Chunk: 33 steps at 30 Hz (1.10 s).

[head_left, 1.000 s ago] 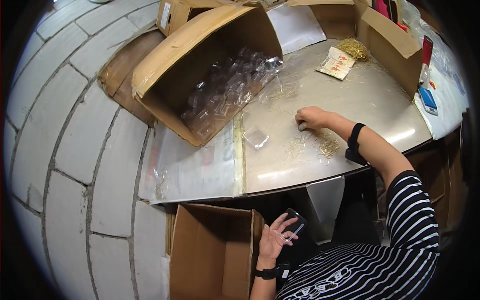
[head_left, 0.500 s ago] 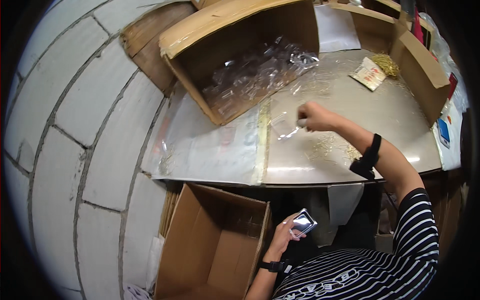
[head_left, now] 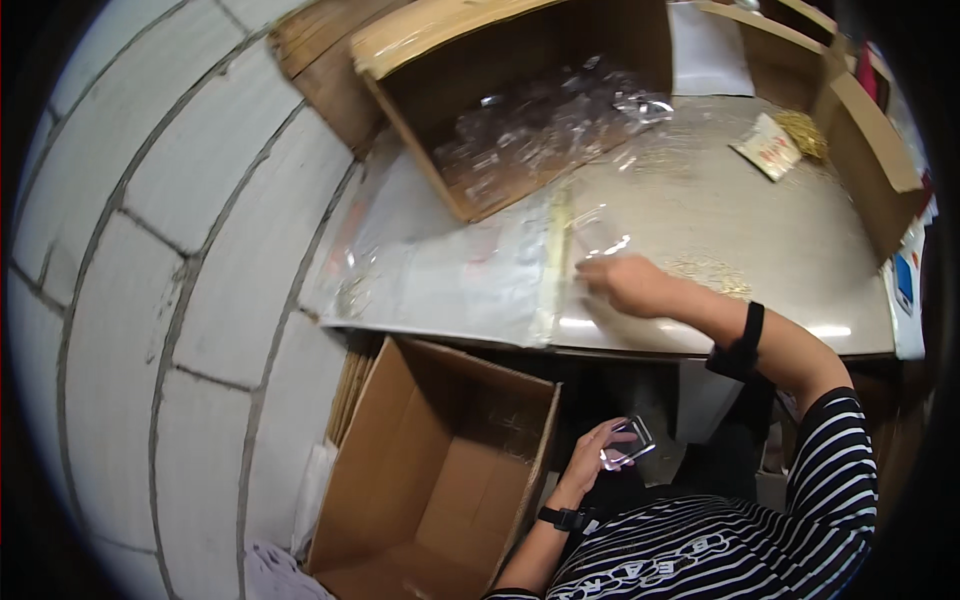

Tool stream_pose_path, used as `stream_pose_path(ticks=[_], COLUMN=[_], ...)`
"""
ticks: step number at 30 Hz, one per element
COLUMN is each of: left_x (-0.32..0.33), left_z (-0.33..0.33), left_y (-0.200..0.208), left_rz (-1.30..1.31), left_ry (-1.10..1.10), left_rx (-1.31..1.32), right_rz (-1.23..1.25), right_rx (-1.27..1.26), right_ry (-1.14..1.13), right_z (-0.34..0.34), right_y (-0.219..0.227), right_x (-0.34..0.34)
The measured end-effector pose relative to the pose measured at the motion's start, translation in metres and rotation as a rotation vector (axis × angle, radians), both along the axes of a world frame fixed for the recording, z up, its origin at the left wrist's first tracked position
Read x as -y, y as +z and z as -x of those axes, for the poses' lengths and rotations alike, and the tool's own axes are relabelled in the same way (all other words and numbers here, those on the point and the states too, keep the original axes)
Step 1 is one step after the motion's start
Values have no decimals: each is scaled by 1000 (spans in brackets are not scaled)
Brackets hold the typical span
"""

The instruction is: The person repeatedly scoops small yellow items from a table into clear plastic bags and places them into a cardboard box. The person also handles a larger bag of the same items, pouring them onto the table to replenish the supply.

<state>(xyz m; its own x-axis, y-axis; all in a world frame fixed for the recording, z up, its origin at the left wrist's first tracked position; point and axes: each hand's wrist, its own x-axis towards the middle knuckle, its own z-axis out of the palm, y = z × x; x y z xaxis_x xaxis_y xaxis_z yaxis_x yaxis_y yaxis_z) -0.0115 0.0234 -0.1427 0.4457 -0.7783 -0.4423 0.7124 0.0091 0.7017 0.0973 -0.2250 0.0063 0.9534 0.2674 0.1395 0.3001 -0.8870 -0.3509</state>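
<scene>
Nearest the body, the left hand (head_left: 590,458) grasps a clear plastic case (head_left: 630,446) low before the striped shirt, its fingers wrapped about one side; the case stays in that grip, though tilted differently than a second ago. To its left stands an open carton (head_left: 395,465).

Farther out, the right hand (head_left: 626,284) has changed most: it has left the spot by the loose gold-coloured wire pieces (head_left: 712,270) and come toward the table's near edge. Its fingers are curled but blurred, so whether they pinch anything cannot be told. For the work, this shift seems to take the hand off the wire pieces and nearer to the held case, the two hands still apart.

Just beyond the right hand, a second clear case (head_left: 603,232) lies on the metal tabletop (head_left: 785,235), beside the yellowish tape strip (head_left: 552,270) as before. At the far side, a tipped cardboard box (head_left: 440,38) holds many clear cases (head_left: 560,120), and a paper packet (head_left: 768,150) rests against a gold-coloured heap (head_left: 804,135).
</scene>
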Motion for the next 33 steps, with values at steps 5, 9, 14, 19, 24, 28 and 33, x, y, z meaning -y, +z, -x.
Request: stream_pose_path(ticks=[5, 9, 14, 19, 24, 28, 33], left_x=[20, 34, 65, 91, 96, 93, 85], left_z=[0, 11, 30, 44, 56, 56, 60], left_y=[-6, -23, -23, -19, -21, -19, -21], left_rz=[-104, -95, -114, -75, -33, -54, 6], left_ry=[-150, -180, -323, -369, -303, -301, -278], left_rx=[3, -15, -31, -54, -74, -154, -144], right_rz=[298, -121, -235, 8, 49, -23, -302], right_rx=[-116, -79, 81, 132, 289, 210, 284], right_ry=[-226, -381, -859, -629, -653, -608, -516], right_z=[111, 181, 195, 155, 178, 212, 266], right_y=[-13, -10, -38, -48, -64, -41, -40], right_x=[91, 133, 145, 93, 20, -9, -14])
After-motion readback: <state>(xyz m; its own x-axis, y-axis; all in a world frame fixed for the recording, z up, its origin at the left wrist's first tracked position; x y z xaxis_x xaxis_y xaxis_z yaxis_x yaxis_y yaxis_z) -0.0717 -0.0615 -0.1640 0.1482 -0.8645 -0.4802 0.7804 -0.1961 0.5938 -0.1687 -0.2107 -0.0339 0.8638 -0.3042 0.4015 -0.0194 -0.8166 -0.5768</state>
